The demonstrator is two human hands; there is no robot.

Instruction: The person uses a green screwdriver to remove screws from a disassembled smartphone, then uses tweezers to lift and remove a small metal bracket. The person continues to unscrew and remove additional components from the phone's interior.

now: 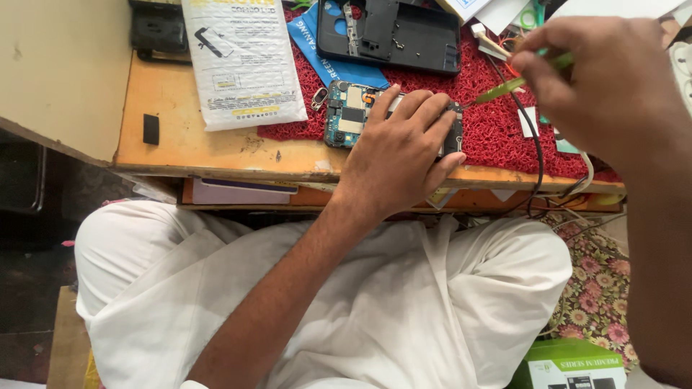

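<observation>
Pressing flat, the left hand (400,155) pins an opened phone (360,115), circuit board showing, against the red mat (497,133) near the worktop (180,137) front edge, fingers spread rather than closed. Right hand (598,86) has a pinched grip on green tweezers (515,83), tips aimed at the phone's right end. A white padded envelope (241,61) lies left, a black phone frame (393,32) behind

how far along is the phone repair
Done: the back cover is off and lies apart on the red mat, baring the circuit board. In hand: the left hand presses the phone down; the right hand holds a green tool at its edge. Left: the phone is still open.
</observation>
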